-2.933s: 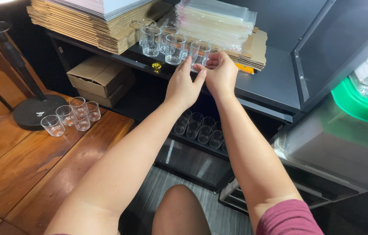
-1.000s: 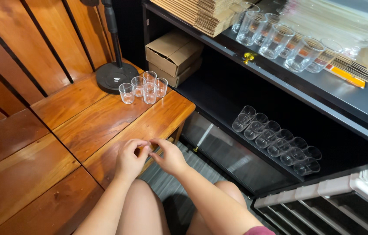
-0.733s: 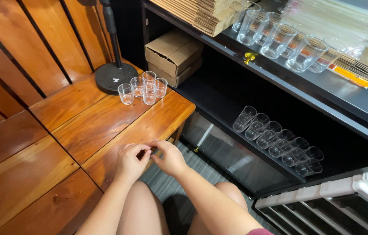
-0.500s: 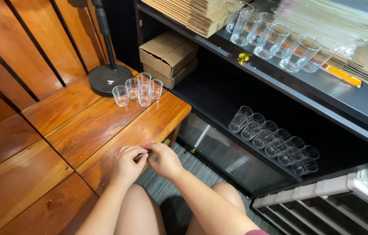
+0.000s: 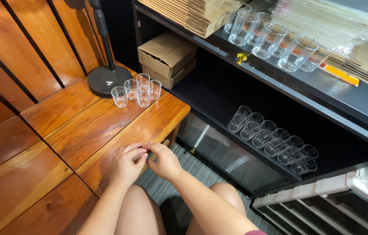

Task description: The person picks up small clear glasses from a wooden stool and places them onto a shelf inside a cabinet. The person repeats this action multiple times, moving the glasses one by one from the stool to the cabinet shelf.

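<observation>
Two hands meet at the near edge of the wooden tabletop [image 5: 105,126], fingertips together over something small and dark. The left hand [image 5: 125,165] has its fingers curled and resting on the wood; the right hand [image 5: 163,160] pinches toward it from the other side. The small thing [image 5: 149,153] between them is mostly hidden, so what it is cannot be told, nor whether either hand truly grips it; the fingers look nearly closed around it.

For fine work of this kind, done well, the hands would likely stay braced on the wood, with only the fingertips moving, and the small thing kept over the tabletop rather than past its edge, where it could drop to the grey floor [image 5: 179,191].

The tabletop is glossy reddish-brown planks with dark gaps between them. Near its far end stand four small clear cups [image 5: 136,90], close together, just beside the round black base of a stand [image 5: 105,80]. A plain cardboard box [image 5: 166,57] sits on the dark lower shelf [image 5: 219,109], where a double row of small clear cups lying on their sides [image 5: 275,141] runs along. On the upper shelf [image 5: 366,104] stand taller clear glasses [image 5: 271,39], with flat cardboard stacks [image 5: 192,13] and clear plastic bags [image 5: 332,17] behind.
</observation>
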